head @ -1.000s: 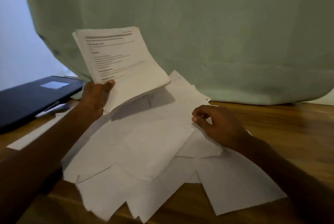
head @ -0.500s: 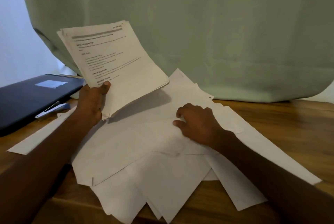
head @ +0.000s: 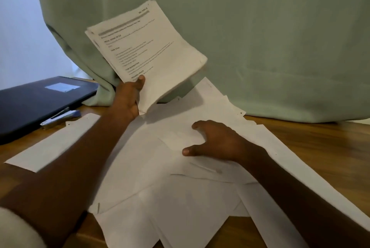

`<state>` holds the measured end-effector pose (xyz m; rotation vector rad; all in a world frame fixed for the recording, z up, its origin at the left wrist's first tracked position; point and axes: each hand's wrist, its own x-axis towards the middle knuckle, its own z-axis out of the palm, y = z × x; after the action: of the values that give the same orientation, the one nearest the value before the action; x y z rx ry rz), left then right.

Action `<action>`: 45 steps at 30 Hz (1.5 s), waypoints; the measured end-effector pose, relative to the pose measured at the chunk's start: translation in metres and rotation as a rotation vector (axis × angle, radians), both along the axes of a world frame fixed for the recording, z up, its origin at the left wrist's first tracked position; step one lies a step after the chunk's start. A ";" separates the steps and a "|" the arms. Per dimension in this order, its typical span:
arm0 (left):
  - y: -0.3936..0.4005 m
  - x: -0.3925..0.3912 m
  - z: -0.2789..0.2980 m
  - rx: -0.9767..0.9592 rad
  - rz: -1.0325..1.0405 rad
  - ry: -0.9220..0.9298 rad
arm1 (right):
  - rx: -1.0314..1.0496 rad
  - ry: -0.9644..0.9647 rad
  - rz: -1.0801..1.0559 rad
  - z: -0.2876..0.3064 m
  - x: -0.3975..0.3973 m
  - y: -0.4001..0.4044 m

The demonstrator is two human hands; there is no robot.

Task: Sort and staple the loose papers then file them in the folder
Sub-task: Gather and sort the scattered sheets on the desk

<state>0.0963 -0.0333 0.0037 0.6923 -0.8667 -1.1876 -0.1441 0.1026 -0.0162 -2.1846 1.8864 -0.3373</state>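
Head view: the left hand (head: 128, 97) holds a printed sheaf (head: 148, 51) raised above the worktop (head: 312, 139), thumb on its near edge, fingers clamped behind it. Its top page reads "TASK GOAL" and "TASK DESCRIPTION"; the smaller print is blurred. The right hand (head: 220, 141) lies on the loose papers (head: 160, 187), fingers spread and flat. At far left lie a dark folder (head: 30, 101) with a pale label (head: 62, 87) and a stapler (head: 60, 116).
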 end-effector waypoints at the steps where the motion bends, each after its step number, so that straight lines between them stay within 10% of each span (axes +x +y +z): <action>1: -0.002 0.003 0.001 -0.025 -0.012 0.001 | -0.013 0.015 -0.005 0.001 0.001 0.002; 10: -0.002 0.016 -0.008 -0.035 -0.045 0.030 | -0.008 -0.004 -0.030 -0.006 0.028 0.004; 18: -0.001 0.012 -0.005 -0.142 -0.163 0.054 | -0.483 -0.094 -0.218 0.018 -0.012 0.007; 27: 0.006 0.010 0.008 -0.214 -0.297 0.177 | -0.039 -1.769 0.142 0.059 -0.112 0.023; 45: 0.028 -0.013 0.006 -0.310 -0.299 -0.024 | -0.130 -1.807 0.133 0.051 -0.108 0.014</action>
<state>0.0830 -0.0048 0.0093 0.3322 -1.1737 -1.2725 -0.2517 0.1167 0.0348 -0.9795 0.6053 -1.6290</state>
